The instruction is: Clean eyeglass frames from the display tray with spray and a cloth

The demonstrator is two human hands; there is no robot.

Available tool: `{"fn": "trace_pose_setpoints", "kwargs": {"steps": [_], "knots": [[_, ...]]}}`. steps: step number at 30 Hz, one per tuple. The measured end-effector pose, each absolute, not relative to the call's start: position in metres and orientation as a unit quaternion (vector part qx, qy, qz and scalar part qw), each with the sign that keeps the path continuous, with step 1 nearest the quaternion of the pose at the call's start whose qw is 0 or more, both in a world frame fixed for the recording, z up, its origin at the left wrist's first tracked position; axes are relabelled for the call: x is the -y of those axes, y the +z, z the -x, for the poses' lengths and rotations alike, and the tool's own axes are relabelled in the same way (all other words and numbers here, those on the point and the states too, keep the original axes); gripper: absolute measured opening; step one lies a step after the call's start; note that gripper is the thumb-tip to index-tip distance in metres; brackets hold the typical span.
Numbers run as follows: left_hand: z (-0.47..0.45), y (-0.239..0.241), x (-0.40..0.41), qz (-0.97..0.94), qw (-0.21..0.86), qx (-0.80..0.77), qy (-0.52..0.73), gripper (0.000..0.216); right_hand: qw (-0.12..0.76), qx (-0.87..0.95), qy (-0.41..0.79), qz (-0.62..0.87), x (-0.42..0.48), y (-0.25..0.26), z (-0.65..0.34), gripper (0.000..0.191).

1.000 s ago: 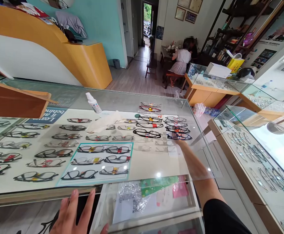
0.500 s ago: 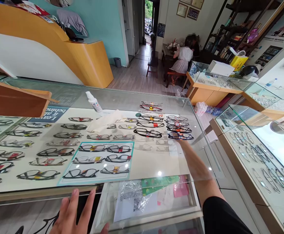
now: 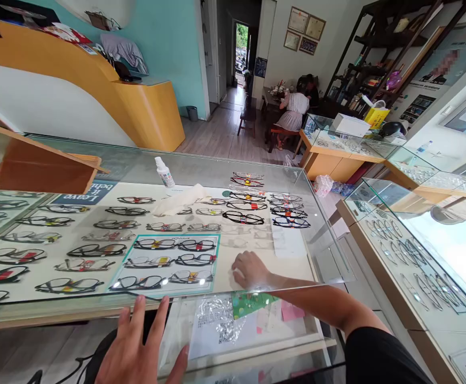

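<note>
My left hand [image 3: 139, 338] is at the front edge of the glass display case [image 3: 200, 160], fingers spread and holding nothing. Inside the case, under the glass top, my right hand [image 3: 251, 270] hovers over the pale base with loosely bent fingers; no object shows in it. Left of it lies a teal-bordered sheet [image 3: 215, 277] carrying several pairs of eyeglasses [image 3: 136, 282]. Behind the hand, toward the far right, are two stacked columns of glasses: one with a black-framed pair [image 3: 243, 217] in front, the other ending in a dark blue pair [image 3: 291, 222] beside a white card [image 3: 289, 242].
More glasses [image 3: 69, 285] fill the left of the case. A white spray bottle [image 3: 164, 173] and a cream cloth [image 3: 180, 201] are near the back. An open drawer [image 3: 241, 341] holds papers below. Other display cases [image 3: 409, 256] stand right; a person [image 3: 294, 106] sits behind.
My right hand has come back from behind the right column of glasses and moved left and nearer, over the base. My left hand has shifted slightly right. The view has moved a little.
</note>
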State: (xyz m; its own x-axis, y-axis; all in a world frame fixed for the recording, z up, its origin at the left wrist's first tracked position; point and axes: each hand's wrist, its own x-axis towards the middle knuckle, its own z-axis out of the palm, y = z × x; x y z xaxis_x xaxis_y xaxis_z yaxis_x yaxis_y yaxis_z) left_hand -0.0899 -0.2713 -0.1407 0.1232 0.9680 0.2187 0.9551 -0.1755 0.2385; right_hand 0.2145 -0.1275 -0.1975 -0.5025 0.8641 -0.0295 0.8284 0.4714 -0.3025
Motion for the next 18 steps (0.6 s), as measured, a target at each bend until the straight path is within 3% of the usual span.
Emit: {"fn": "trace_pose_setpoints", "kwargs": {"steps": [4, 6, 9, 12, 15, 18], "knots": [[0.085, -0.135, 0.272, -0.758, -0.001, -0.627, 0.180, 0.086, -0.112, 0.861, 0.335, 0.366, 0.198, -0.145, -0.171, 0.027], [0.085, -0.134, 0.273, -0.766, -0.003, -0.617, 0.183, 0.086, -0.150, 0.852, 0.371, 0.337, 0.220, -0.095, -0.171, 0.039], [0.087, -0.136, 0.272, -0.772, 0.005, -0.613, 0.169, 0.087, -0.060, 0.895, 0.275, 0.347, 0.218, -0.014, -0.199, 0.040], [0.086, -0.135, 0.271, -0.766, 0.019, -0.625, 0.148, 0.089, 0.057, 0.865, 0.086, 0.491, 0.174, 0.037, -0.250, 0.043], [0.084, -0.131, 0.270, -0.766, 0.021, -0.624, 0.154, 0.090, 0.018, 0.783, -0.057, 0.619, 0.116, 0.045, -0.308, 0.053], [0.083, -0.132, 0.270, -0.769, 0.014, -0.616, 0.172, 0.089, -0.055, 0.762, -0.056, 0.643, 0.076, 0.030, -0.349, 0.054]]}}
